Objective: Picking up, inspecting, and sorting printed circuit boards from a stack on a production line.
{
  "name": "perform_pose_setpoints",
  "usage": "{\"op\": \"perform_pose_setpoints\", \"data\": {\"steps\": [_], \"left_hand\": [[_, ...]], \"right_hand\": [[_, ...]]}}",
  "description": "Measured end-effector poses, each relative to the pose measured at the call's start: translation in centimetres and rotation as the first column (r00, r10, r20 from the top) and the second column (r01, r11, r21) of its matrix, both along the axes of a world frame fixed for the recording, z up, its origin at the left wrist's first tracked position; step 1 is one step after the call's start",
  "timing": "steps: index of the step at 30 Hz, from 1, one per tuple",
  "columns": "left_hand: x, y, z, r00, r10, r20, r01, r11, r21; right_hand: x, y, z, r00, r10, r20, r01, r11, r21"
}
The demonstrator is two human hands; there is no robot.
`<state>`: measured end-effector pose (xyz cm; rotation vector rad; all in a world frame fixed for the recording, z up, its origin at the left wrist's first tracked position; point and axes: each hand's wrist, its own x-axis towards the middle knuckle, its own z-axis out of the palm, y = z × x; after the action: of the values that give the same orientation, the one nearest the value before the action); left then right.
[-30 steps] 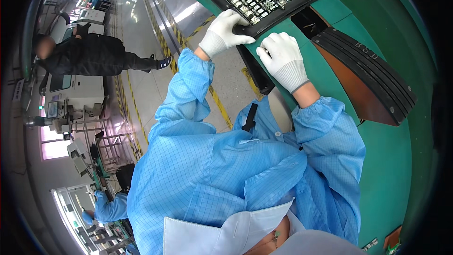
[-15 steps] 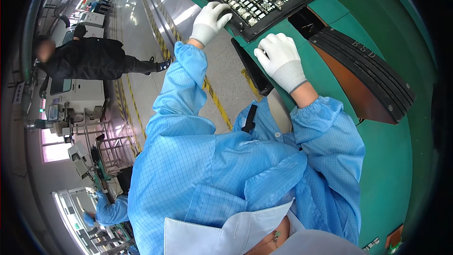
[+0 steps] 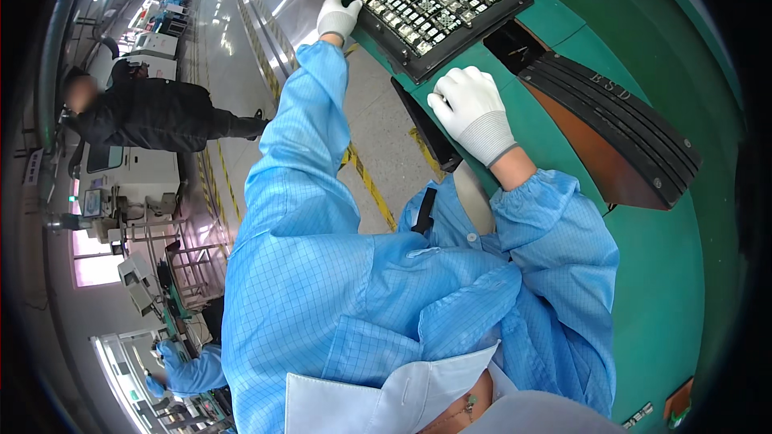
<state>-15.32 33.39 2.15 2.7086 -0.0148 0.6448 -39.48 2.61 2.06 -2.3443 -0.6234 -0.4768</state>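
Head view, and there's the black tray [image 3: 418, 72] up at the far end of the green bench [image 3: 643, 289], and it is well filled! Row upon row of small circuit pieces [image 3: 438, 2], white, silvery and green, sit packed close together inside that wide dark rim. The left hand [image 3: 338, 16], gloved in white, is right up at the tray's left corner, thumb against the rim; whether it's truly gripping, I can't tell from here. And the right hand [image 3: 469, 102]? White glove too, fingers folded in, loosely clenched by the bench's near edge, close to the tray but apart from it; anything tucked inside would be hidden from me. Just right of the tray, look, a dark open compartment [image 3: 508, 42] with something slim in it, too shadowed to make out. Next to that comes a big ribbed black cover [image 3: 619, 120] with a brown side panel [image 3: 567, 133] below it. Over on the left, a person in dark clothing [image 3: 153, 112] stands near pale machines, and lower down there's a co-worker in blue [image 3: 193, 374], beside some equipment
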Motion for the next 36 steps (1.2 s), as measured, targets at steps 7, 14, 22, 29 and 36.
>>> {"op": "perform_pose_setpoints", "data": {"steps": [7, 14, 22, 29, 36], "left_hand": [[1.0, -3.2, 0.6, 0.981, 0.16, -0.113, -0.148, 0.983, 0.108], [7.8, 3.4, 1.7, 0.921, 0.296, -0.254, -0.293, 0.955, 0.05], [10.9, -5.9, 2.2, 0.947, -0.136, -0.29, 0.137, 0.99, -0.019], [11.7, -5.3, 2.9, 0.943, -0.078, -0.324, 0.157, 0.962, 0.224], [13.9, -8.5, 7.0, 0.897, -0.037, -0.441, 0.274, 0.828, 0.488]], "right_hand": [[0.1, -0.4, 0.0, 1.0, -0.02, -0.024, 0.02, 1.0, 0.003], [-0.4, 0.7, 1.3, 0.998, 0.053, 0.018, -0.053, 0.998, 0.021], [0.3, -0.3, -0.2, 0.999, -0.014, 0.038, 0.011, 0.999, 0.053], [0.3, -0.2, 0.3, 1.0, 0.011, -0.009, -0.011, 0.999, 0.031], [0.4, -0.4, 0.7, 0.999, 0.013, -0.037, -0.012, 1.0, 0.022]]}}
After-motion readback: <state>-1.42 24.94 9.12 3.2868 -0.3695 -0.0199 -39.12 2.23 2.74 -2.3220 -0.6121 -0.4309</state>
